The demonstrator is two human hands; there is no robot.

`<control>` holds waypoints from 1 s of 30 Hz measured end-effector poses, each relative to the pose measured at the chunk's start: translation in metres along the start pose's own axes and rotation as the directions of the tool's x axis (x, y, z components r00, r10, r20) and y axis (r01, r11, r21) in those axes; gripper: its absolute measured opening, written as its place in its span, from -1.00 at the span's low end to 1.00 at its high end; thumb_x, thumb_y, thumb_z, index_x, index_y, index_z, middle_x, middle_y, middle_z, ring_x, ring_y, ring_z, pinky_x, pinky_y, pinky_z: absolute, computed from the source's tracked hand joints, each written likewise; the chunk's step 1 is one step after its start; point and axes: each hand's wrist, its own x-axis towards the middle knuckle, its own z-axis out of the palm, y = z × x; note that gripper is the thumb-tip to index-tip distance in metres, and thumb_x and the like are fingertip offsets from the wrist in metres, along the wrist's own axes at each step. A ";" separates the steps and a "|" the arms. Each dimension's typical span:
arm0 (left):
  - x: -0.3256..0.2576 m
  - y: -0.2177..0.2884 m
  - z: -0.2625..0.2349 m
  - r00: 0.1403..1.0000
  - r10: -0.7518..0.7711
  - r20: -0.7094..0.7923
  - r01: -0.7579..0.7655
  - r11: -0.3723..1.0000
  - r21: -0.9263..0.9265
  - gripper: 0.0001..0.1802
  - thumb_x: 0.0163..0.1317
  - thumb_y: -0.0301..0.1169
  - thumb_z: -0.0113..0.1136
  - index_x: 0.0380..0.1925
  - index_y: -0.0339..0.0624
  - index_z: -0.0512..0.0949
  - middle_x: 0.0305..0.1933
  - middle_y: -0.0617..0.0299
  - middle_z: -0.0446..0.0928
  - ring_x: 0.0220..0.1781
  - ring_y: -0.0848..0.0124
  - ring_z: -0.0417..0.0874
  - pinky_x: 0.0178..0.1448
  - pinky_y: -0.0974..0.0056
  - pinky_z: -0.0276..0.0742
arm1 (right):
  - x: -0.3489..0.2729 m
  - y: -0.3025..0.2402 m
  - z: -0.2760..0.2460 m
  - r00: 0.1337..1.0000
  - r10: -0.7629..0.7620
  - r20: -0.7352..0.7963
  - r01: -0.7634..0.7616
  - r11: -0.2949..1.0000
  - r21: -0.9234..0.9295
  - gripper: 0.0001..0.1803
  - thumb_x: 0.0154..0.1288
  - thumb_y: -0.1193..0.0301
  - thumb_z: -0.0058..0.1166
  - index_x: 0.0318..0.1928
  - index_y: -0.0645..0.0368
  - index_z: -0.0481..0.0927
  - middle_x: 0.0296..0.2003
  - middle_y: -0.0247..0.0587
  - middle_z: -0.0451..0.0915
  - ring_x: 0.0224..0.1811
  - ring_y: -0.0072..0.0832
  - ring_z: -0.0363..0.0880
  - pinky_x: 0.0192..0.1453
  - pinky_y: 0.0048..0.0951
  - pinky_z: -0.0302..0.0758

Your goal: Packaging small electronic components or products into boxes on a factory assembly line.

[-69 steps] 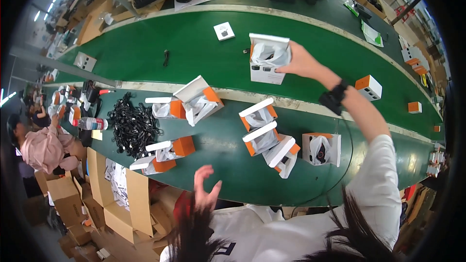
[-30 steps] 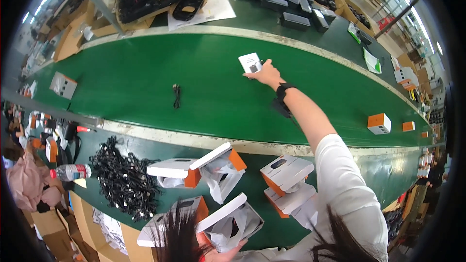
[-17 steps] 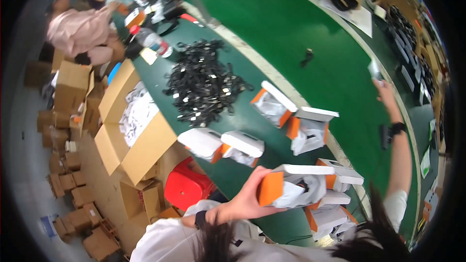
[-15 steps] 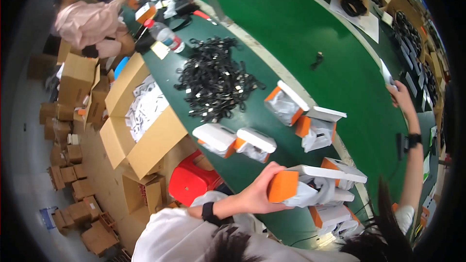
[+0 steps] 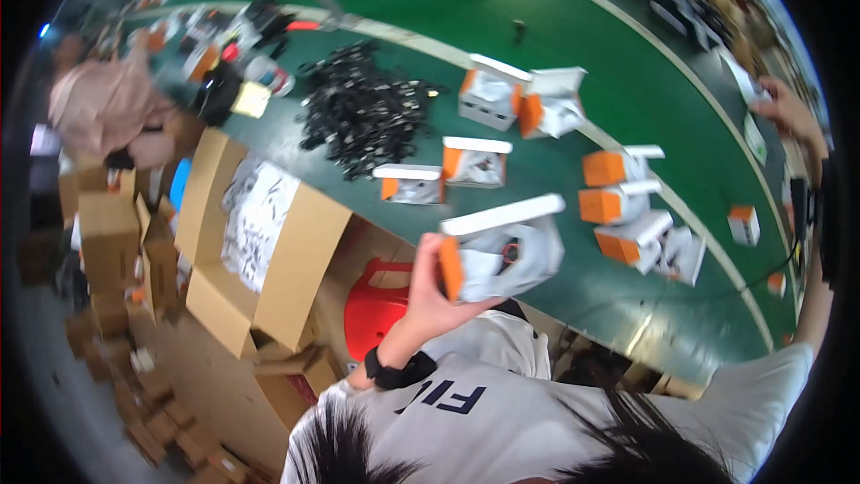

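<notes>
My left hand (image 5: 428, 303) grips an open orange-and-white box (image 5: 506, 255) by its orange end, raised above the table's near edge. Its white lid flap stands up, and grey plastic wrapping fills it, with a small dark round part showing. Far out to the right, my right hand (image 5: 793, 115) pinches a flat white piece (image 5: 740, 76), blurred. Past the held box, two similar open boxes stand on the table, one of them with an orange front (image 5: 475, 164). More lidded boxes (image 5: 627, 242) stand to the right.
A heap of black cables (image 5: 358, 112) lies on the green table. On the left, a large open carton (image 5: 300, 282) holds white pieces, beside a red stool (image 5: 372, 309). Another person (image 5: 107, 108) sits at the far left. Stacked cartons (image 5: 112, 242) line the floor.
My view has turned right. The box in my left hand is now apart from the group of boxes and tipped toward me. My right hand still reaches out with the white piece.
</notes>
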 end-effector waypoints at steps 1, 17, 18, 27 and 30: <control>-0.008 -0.004 -0.008 1.000 -0.010 -0.010 0.010 0.998 0.055 -0.16 -0.33 -0.50 0.51 -0.02 -0.22 0.20 -0.09 0.18 0.24 -0.01 0.35 0.37 0.11 0.29 0.30 | -0.020 -0.004 -0.022 0.997 0.062 0.050 -0.062 0.998 -0.019 -0.30 -0.06 0.17 0.24 0.10 0.16 0.30 -0.50 -0.45 0.39 -0.69 -0.75 0.23 -0.72 -0.63 0.13; -0.027 0.009 -0.179 0.886 0.069 0.458 0.059 0.964 -0.259 -0.17 -0.31 -0.42 0.46 0.04 -0.19 0.23 -0.07 0.12 0.22 0.00 0.27 0.30 0.14 0.26 0.20 | -0.132 -0.469 0.298 0.340 -0.792 0.507 0.671 0.582 0.460 -0.46 0.00 0.15 0.27 -0.18 0.37 0.47 -0.39 -0.14 0.52 -0.31 -0.53 0.43 -0.26 -0.44 0.41; -0.034 0.013 -0.194 0.877 0.041 0.479 0.121 0.946 -0.302 -0.19 -0.31 -0.43 0.45 0.02 -0.19 0.24 -0.08 0.12 0.22 -0.02 0.26 0.30 0.12 0.27 0.21 | -0.136 -0.511 0.315 0.286 -0.710 0.644 0.682 0.623 0.384 -0.38 -0.03 0.07 0.28 -0.17 0.40 0.48 -0.36 -0.08 0.54 -0.32 -0.47 0.47 -0.27 -0.42 0.42; -0.016 0.000 -0.284 0.865 -0.075 0.495 0.187 0.966 -0.180 -0.10 -0.37 -0.51 0.48 0.06 -0.16 0.21 -0.05 0.14 0.24 -0.01 0.28 0.34 0.10 0.27 0.24 | -0.085 -0.568 0.357 0.340 -0.569 0.748 0.671 0.704 0.231 -0.29 0.03 -0.08 0.14 -0.15 0.41 0.50 -0.26 0.12 0.56 -0.20 -0.10 0.55 -0.18 -0.26 0.45; -0.010 0.006 -0.285 0.840 -0.233 0.490 0.328 0.938 -0.116 -0.10 -0.38 -0.51 0.49 0.07 -0.16 0.20 -0.04 0.14 0.24 0.04 0.29 0.33 0.15 0.27 0.23 | -0.029 -0.503 0.291 0.586 -0.380 0.716 0.410 0.901 0.142 -0.45 0.12 0.11 0.11 -0.04 0.32 0.51 -0.51 -0.14 0.53 -0.44 -0.42 0.51 -0.41 -0.40 0.49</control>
